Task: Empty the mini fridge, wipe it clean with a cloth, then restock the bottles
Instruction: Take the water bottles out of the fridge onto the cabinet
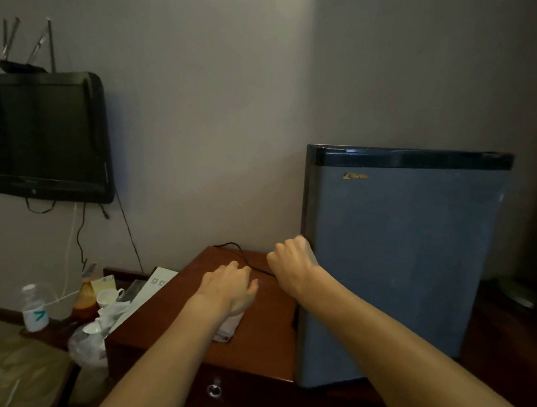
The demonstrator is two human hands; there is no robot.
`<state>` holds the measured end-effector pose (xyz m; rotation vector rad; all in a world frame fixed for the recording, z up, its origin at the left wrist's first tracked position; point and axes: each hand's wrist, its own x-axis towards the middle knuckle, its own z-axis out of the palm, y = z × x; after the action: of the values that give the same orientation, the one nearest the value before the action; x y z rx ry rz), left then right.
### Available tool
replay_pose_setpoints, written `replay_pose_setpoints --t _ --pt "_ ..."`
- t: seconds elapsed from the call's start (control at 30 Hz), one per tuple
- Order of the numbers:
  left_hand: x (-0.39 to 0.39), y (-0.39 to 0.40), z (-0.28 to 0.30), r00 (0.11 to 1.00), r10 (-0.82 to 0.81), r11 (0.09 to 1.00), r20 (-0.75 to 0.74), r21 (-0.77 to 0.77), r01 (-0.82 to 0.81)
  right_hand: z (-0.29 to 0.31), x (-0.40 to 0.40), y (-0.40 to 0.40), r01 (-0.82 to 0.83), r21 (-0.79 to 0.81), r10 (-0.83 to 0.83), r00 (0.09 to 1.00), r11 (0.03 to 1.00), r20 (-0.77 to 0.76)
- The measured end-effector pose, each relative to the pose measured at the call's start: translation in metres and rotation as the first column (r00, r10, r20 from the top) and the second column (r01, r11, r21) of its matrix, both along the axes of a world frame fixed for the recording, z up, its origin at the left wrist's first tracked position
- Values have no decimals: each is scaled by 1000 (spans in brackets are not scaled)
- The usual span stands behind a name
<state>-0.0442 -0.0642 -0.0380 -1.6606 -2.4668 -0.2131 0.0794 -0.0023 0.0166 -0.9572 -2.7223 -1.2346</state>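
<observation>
Fridge (398, 263) stands shut on surface (258, 342); emptying not begun. Our right hand (291, 263) curls round door's left edge; left hand (230, 287) rests loosely curled over cloth (228, 328). Next, we judge: pull door open.

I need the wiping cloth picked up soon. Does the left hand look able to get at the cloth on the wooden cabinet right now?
Probably yes. The left hand hangs right over the folded cloth, which pokes out beneath the wrist on the wooden cabinet. Nothing lies between them; the black cord runs farther back.
</observation>
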Motion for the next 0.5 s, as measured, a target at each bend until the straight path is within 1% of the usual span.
replay_pose_setpoints --t 0.07,0.2,0.27,0.4,0.5 --pt "10 -10 8 1000 -17 1000 -4 20 17 6 11 -19 7 -14 -8 999 1000 -53" --pt "28 -20 23 998 -63 995 -14 77 64 15 38 -46 110 -91 -119 988 990 -95" --pt "39 -19 28 996 -84 991 -20 103 86 16 51 -56 141 -131 -160 977 981 -141" --pt "66 -11 24 989 -147 985 -25 88 149 9 82 -62 184 -249 -244 940 951 -240" --pt "87 -2 15 976 -219 973 -4 67 219 -2 119 -52 240 -329 -344 887 914 -307"
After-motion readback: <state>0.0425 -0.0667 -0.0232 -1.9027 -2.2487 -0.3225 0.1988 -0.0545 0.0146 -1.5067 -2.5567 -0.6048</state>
